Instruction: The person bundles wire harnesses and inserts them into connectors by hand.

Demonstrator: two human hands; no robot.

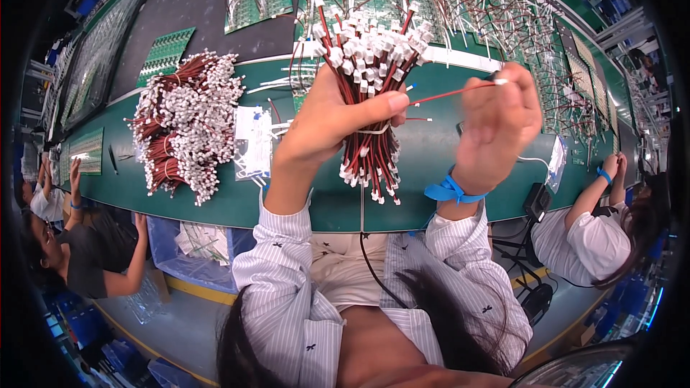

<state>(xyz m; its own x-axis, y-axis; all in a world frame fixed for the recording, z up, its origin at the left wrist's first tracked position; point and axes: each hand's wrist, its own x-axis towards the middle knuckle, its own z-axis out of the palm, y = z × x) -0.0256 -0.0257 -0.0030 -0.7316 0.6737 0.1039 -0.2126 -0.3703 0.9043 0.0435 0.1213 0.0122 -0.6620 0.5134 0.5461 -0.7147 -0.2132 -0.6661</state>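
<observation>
My left hand (pixel 338 111) is closed round a thick bundle of red and black connector wires (pixel 370 65) with white plugs at both ends. A pale band circles the bundle near its middle. To the right, my right hand (pixel 499 111), somewhat blurred, pinches the white plug end of a single red wire (pixel 453 93), stretched taut from the bundle. A blue strap (pixel 454 190) sits on my right wrist. Left of the bundle lies a large pile of similar banded wire bundles (pixel 190 126) on the green table.
Green circuit boards (pixel 259 0) with attached wires line the far side of the table (pixel 302 201). A blue bin (pixel 172 248) stands below the front edge at left. Co-workers sit on the left (pixel 79 251) and on the right (pixel 589 237). A black box (pixel 537 201) hangs by the edge.
</observation>
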